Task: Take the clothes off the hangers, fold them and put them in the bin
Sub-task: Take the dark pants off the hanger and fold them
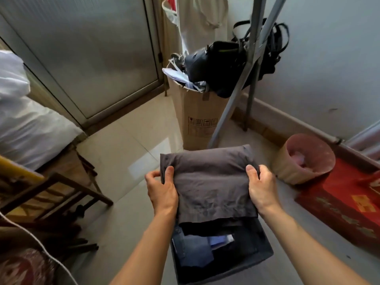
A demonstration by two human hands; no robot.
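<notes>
Far left: heap of white bedding (22, 120), and under it a dark wooden slatted chair frame (53, 194). Neither is part of the job.

Left hand (162, 188): thumb on top, fingers curled under, pinching the left edge of a folded grey-brown cotton garment (209, 182).

Garment held flat in the air between both hands, folded to a rough rectangle. Its near edge hangs directly over the open dark grey fabric bin (226, 271) on the floor. It does not appear to touch the bin. Folded blue and dark clothes (195, 251) already lie inside.

Behind it, a tall brown cardboard box (197, 120) with a black bag (218, 64) on top, beside the grey metal rack legs (236, 95).

Right hand (261, 188): same pinch on the right edge, thumb over, fingers beneath.

Handling, judged: light, soft and limp, creased, not slippery, nothing to break. The fold will slump or open if one side lets go, so the hold belongs on both side edges, through all layers. Likely needs to go down level onto the pile before release.

Right: round pink-lined wastebasket (287, 167) and a flat red printed carton (339, 206) against the wall
</notes>
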